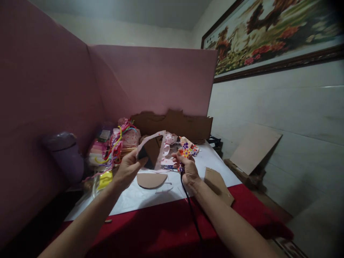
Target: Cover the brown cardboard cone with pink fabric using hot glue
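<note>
My left hand [128, 168] is closed on a triangular piece of brown cardboard [152, 149] edged with pink patterned fabric, held up above the white sheet [150, 197]. My right hand [188, 168] is closed round a tool wrapped in bright floral print [188, 147]; a black cord [192, 211] runs from it down toward me. The tool's tip sits close to the right edge of the cardboard piece. A half-round cardboard cutout [151, 180] lies on the sheet below both hands.
A pink folding board [150, 77] walls the back and left. Coloured cords and fabric [118, 143] pile at the left beside a purple container [66, 154]. Torn cardboard [177, 123] stands behind; another piece [216, 182] lies right. Red cloth [161, 222] covers the near table.
</note>
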The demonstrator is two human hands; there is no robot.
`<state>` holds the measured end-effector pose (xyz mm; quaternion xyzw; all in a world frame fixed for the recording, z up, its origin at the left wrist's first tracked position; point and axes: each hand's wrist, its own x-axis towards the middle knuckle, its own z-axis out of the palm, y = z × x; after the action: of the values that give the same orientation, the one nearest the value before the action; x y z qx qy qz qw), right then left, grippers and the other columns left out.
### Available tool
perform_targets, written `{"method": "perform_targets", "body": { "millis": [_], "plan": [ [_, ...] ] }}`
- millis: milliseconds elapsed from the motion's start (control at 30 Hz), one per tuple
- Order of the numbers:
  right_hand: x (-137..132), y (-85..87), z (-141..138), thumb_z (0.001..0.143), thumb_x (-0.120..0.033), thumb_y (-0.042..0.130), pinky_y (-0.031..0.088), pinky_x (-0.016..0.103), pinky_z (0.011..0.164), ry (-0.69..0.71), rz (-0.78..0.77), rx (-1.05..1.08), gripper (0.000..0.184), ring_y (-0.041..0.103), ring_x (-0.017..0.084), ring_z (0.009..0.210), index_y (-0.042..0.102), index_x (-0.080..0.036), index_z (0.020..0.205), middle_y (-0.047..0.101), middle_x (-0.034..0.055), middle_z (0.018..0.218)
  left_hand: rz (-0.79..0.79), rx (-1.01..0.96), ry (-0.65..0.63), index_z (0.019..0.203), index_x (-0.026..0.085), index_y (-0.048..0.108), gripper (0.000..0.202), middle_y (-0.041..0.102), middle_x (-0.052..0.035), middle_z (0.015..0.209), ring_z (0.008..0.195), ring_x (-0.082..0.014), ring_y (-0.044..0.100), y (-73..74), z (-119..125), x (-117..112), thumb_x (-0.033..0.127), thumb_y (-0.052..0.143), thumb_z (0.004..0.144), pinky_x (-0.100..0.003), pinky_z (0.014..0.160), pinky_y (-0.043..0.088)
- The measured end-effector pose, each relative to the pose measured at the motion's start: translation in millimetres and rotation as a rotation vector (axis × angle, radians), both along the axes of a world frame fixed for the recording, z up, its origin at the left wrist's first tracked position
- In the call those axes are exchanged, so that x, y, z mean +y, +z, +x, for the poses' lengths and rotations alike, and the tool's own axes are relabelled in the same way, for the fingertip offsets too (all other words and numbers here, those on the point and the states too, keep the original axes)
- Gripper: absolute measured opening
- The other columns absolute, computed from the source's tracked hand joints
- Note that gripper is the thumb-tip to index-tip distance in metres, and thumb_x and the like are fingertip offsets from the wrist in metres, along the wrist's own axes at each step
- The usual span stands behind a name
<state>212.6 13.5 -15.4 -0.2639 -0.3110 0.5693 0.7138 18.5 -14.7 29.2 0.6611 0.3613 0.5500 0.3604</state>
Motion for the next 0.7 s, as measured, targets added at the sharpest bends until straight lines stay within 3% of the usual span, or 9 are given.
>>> {"method": "perform_targets", "body": {
  "millis": [100, 233, 333, 467, 700],
  "plan": [
    [-3.3, 2.6, -2.3, 0.055, -0.030, 0.080, 0.038, 0.020, 0.040, 0.064, 0.040, -0.007, 0.035, 0.061, 0.015, 0.058, 0.059, -0.021, 0.081, 0.067, 0.0008, 0.070, -0.143, -0.256, -0.155, 0.089, 0.017, 0.063, 0.029, 0.067, 0.0010, 0.076, 0.065, -0.0129, 0.059, 1.0, 12.8, 0.0, 0.029, 0.073, 0.064, -0.024, 0.063, 0.047],
    [-7.6, 1.1, -6.6, 0.055, -0.029, 0.079, 0.031, 0.018, 0.037, 0.037, 0.099, -0.114, 0.035, 0.060, 0.016, 0.060, 0.062, -0.021, 0.083, 0.068, 0.0015, 0.072, -0.208, -0.348, -0.224, 0.092, 0.017, 0.064, 0.029, 0.068, 0.0006, 0.078, 0.065, -0.0112, 0.060, -12.5, 24.7, 3.0, 0.025, 0.074, 0.065, -0.021, 0.061, 0.046],
    [-9.6, -3.3, -10.2, 0.055, -0.025, 0.079, 0.028, 0.019, 0.037, -0.057, 0.087, -0.259, 0.034, 0.056, 0.014, 0.056, 0.063, -0.021, 0.084, 0.067, 0.0002, 0.070, -0.253, -0.354, -0.230, 0.097, 0.018, 0.063, 0.030, 0.069, -0.0006, 0.082, 0.068, -0.0128, 0.062, -26.2, 30.3, 2.5, 0.026, 0.071, 0.069, -0.023, 0.064, 0.048],
    [-12.8, -4.2, -14.2, 0.053, -0.020, 0.079, 0.039, 0.023, 0.046, -0.164, 0.125, -0.313, 0.032, 0.057, 0.016, 0.066, 0.064, -0.022, 0.081, 0.065, -0.0006, 0.074, -0.265, -0.337, -0.265, 0.104, 0.019, 0.062, 0.032, 0.069, -0.0031, 0.093, 0.076, -0.0158, 0.063, -36.8, 33.4, -2.3, 0.027, 0.067, 0.073, -0.027, 0.071, 0.049],
    [-22.4, 0.0, -13.2, 0.053, -0.025, 0.079, 0.040, 0.024, 0.048, -0.126, 0.153, -0.402, 0.029, 0.054, 0.015, 0.058, 0.061, -0.020, 0.075, 0.059, -0.0017, 0.062, -0.100, -0.130, -0.325, 0.099, 0.018, 0.068, 0.031, 0.069, -0.0055, 0.099, 0.090, -0.0216, 0.061, -22.3, 17.0, -8.6, 0.023, 0.072, 0.069, -0.028, 0.079, 0.047]
  ]
}}
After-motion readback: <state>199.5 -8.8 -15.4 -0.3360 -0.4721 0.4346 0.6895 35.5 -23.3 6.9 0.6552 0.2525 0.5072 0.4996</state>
